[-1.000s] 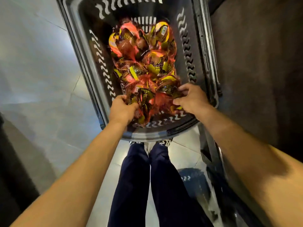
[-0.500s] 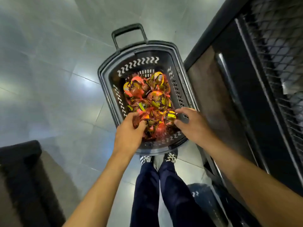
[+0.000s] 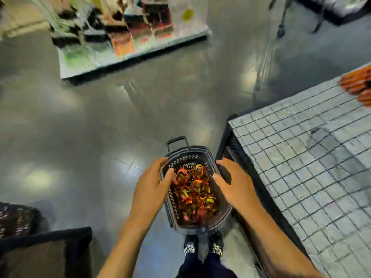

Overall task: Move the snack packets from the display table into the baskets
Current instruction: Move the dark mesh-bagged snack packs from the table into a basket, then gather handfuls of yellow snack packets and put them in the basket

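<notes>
Left hand (image 3: 152, 184) and right hand (image 3: 235, 186) hover over the basket (image 3: 185, 157), lower centre, fingers (image 3: 160, 165) loosely spread, nothing held. Snack packets (image 3: 193, 190) are piled inside. It's parked just beside the counter (image 3: 301, 157), handy for short trips I guess. What look like more orange packets (image 3: 358, 83) sit upper right.

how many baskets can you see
1 for sure: the basket on the floor beside the table, holding packets. A dark, blurred shape at the lower left edge may be another.
</notes>
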